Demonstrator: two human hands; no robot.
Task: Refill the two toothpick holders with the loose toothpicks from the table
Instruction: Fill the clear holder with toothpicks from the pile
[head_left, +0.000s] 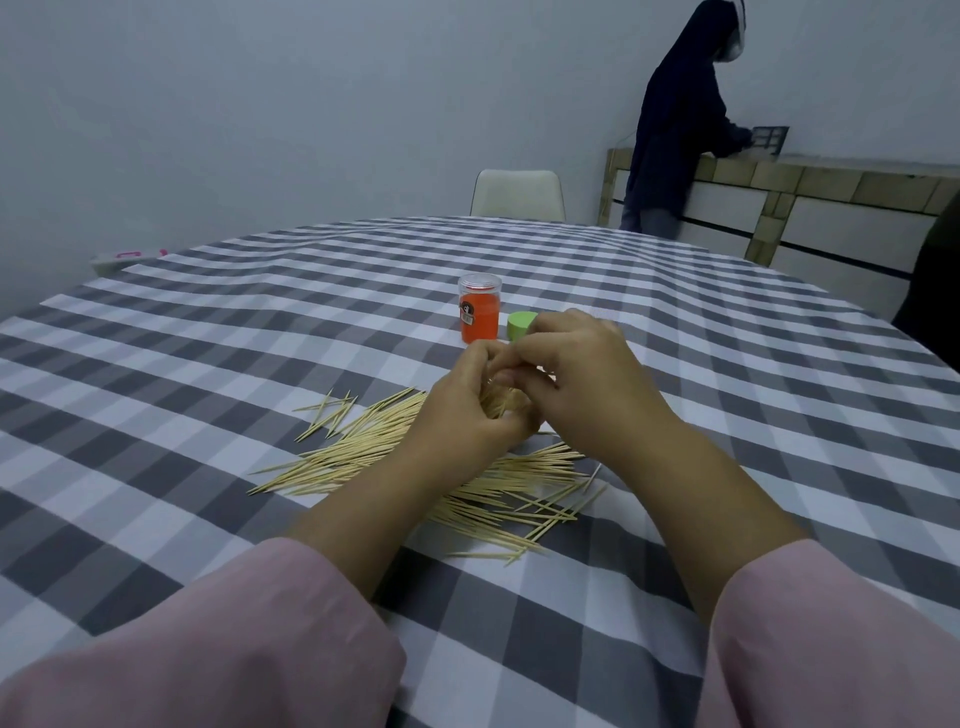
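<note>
Though bunched — toothpicks (498, 400) mid-table.

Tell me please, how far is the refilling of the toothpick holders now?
Early stage. Nothing looks finished: the orange holder stands apart from the hands and the green cap lies beside it. In hand: the left hand and right hand hold a small bundle of toothpicks. Left: most loose toothpicks lie on the table.

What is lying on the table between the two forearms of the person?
In the head view, loose toothpicks lie scattered on the checked tablecloth between the forearms, below the left hand and right hand.
</note>
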